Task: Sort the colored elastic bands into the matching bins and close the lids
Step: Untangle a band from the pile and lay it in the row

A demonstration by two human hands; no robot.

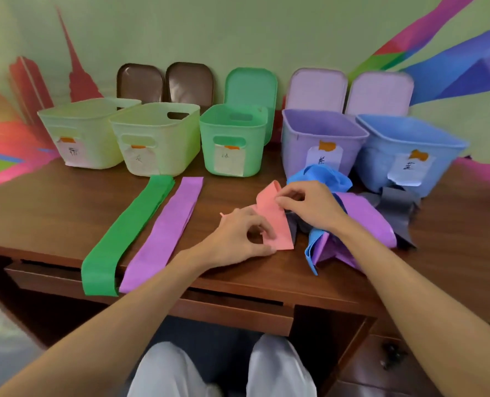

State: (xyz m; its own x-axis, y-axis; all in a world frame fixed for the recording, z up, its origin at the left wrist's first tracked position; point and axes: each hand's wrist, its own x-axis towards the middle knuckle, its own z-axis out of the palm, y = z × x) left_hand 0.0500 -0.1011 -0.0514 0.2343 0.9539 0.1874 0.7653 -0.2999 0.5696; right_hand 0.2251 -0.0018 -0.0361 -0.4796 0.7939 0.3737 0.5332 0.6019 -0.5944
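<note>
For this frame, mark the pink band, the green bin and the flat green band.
pink band (pixel 272 217): head view, middle of the strip's upper face.
green bin (pixel 255 159): head view, front wall right of the label.
flat green band (pixel 129 233): head view, middle of the strip.

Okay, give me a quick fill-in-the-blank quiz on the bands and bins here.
1. The left hand and right hand pinch a band coloured ___.
2. Flat beside the green band lies a ___ one.
3. The blue bin stands at the row's ___ end.
Missing: pink, purple, right.
</note>
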